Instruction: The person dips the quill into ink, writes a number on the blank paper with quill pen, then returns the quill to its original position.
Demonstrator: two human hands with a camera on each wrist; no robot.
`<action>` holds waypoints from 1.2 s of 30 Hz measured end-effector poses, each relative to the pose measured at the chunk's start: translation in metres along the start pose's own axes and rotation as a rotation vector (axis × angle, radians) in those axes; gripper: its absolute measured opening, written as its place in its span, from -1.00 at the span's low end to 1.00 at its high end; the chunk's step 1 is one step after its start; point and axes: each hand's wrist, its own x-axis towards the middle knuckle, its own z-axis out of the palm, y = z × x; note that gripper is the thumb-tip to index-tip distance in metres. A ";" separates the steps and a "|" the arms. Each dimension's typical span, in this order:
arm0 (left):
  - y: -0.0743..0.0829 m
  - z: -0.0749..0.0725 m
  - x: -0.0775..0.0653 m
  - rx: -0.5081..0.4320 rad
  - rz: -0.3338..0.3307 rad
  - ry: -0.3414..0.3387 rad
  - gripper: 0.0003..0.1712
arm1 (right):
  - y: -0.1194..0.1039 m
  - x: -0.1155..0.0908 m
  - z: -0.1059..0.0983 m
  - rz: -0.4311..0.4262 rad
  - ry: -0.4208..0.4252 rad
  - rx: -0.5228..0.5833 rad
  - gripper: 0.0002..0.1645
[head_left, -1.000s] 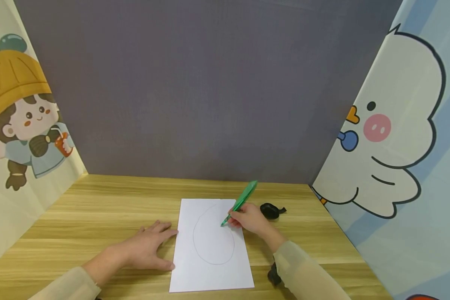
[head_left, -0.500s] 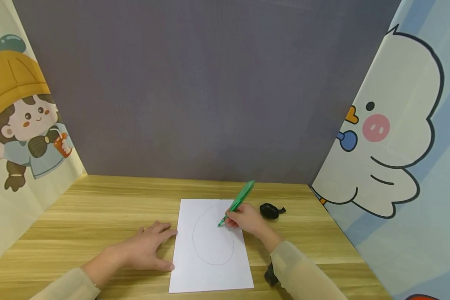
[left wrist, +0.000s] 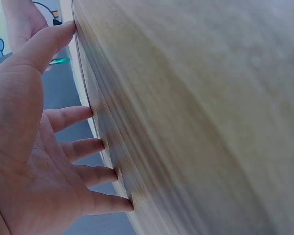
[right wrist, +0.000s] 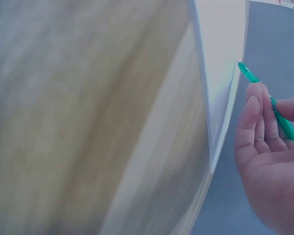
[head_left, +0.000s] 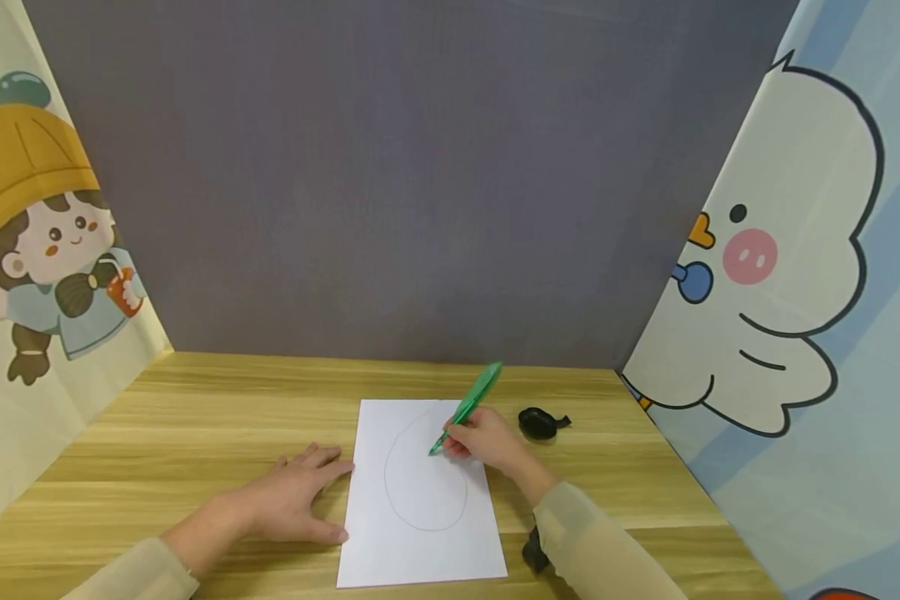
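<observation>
A white sheet of paper (head_left: 397, 550) lies on the wooden table, with a thin oval outline drawn on it. My right hand (head_left: 487, 440) pinches a green pen (head_left: 474, 396) between thumb and fingers, over the paper's upper right part. The pen slants, its tip pointing down inside the oval; in the right wrist view the green pen (right wrist: 284, 125) passes between thumb and fingers. My left hand (head_left: 288, 498) rests with fingers spread on the table, thumb and index fingertips at the paper's left edge. In the left wrist view the left hand's fingertips (left wrist: 110, 203) meet the tabletop.
A small black object (head_left: 538, 423) with a short tab lies right of the paper. Another dark object (head_left: 534, 552) sits partly hidden by the right sleeve. A dark grey panel (head_left: 390, 183) stands behind the wooden table (head_left: 217, 400), with cartoon-printed sheets on both sides.
My right hand and the pen have shifted slightly left, the tip moving further into the oval. The left hand stays in place at the paper's edge.
</observation>
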 end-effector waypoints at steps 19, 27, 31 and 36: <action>-0.001 0.001 0.000 0.013 -0.002 0.004 0.15 | -0.006 0.003 0.013 -0.009 -0.019 0.027 -0.74; 0.001 0.000 0.000 0.010 -0.007 -0.001 0.16 | -0.009 0.005 0.015 -0.012 -0.030 0.035 -0.74; 0.002 0.000 0.000 0.005 -0.008 -0.001 0.16 | -0.011 0.005 0.016 -0.009 -0.032 0.035 -0.75; 0.002 -0.001 -0.001 0.006 -0.002 -0.002 0.15 | -0.013 0.005 0.018 -0.009 -0.035 0.029 -0.75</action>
